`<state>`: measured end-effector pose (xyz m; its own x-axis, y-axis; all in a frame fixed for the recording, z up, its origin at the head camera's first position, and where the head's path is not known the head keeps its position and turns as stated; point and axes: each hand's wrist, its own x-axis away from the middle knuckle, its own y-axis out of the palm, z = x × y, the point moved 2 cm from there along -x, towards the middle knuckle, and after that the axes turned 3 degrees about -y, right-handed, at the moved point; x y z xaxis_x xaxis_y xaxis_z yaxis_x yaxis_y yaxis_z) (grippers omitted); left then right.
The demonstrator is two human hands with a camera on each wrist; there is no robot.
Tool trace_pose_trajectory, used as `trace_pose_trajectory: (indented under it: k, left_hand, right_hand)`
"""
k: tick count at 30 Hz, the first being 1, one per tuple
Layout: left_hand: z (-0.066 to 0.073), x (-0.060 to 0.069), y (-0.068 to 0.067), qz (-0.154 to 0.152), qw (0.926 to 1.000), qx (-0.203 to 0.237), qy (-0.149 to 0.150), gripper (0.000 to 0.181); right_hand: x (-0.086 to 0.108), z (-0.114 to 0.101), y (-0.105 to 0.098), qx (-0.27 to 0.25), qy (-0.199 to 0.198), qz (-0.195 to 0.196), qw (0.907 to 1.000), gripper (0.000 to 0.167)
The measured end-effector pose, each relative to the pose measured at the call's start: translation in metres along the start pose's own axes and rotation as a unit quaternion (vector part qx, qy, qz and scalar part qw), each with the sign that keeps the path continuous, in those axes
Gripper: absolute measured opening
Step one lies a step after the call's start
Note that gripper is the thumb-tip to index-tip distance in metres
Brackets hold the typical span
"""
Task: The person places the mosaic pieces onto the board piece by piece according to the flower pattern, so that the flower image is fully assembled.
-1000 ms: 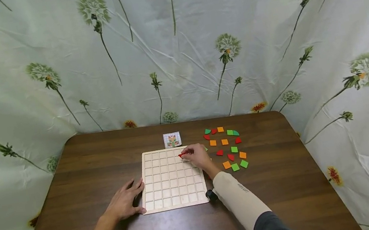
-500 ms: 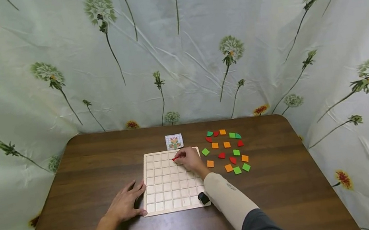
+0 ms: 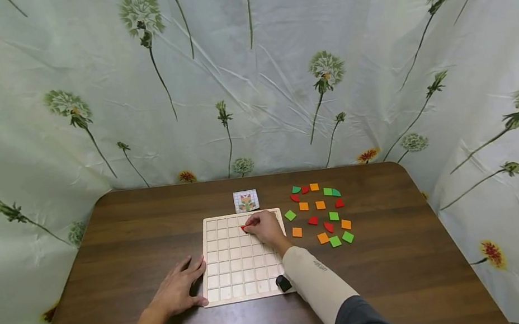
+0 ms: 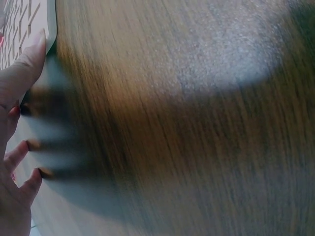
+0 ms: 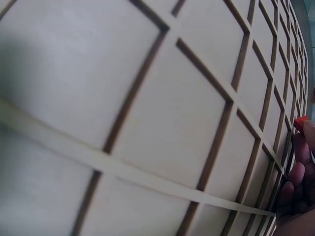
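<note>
Delicately, the right hand [image 3: 264,227] pinches a red tile [image 3: 243,228] between thumb and fingers at the far part of the gridded wooden board [image 3: 236,270]; whether the tile touches the grid is unclear. Meanwhile the left hand [image 3: 176,288] grips nothing, its fingers spread along the board's left edge and its thumb at the near left corner. Just beyond the board, a small pattern card [image 3: 246,201] lies on the brown tabletop [image 3: 390,277]. To the right are scattered orange squares [image 3: 323,238], green squares [image 3: 334,216], red pieces [image 3: 328,227] and teal quarter-rounds [image 3: 297,190].
</note>
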<state>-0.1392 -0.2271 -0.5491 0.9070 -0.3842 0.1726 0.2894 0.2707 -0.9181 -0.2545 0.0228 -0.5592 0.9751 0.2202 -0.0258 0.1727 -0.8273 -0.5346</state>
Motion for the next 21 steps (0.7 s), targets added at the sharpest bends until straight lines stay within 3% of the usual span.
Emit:
trace_pose_trajectory:
  k: [8,12,21]
  left_hand:
    - [0.0007,-0.0003,0.0007,-0.008,0.9998,0.008,-0.015,0.093]
    - [0.0019,-0.0007,0.0001,-0.009,0.9998,0.01,-0.016,0.093]
    - [0.0027,0.0006,-0.0022,-0.009,0.9998,0.011,-0.013,0.093]
  right_hand:
    - [0.0015,-0.0017,0.0005,0.004,-0.016,0.008,0.9998,0.004]
    - [0.0012,-0.0018,0.001,0.03,-0.029,0.01,0.9991,0.005]
    - [0.0027,-0.001,0.0016,0.059,-0.024,0.0,0.998,0.011]
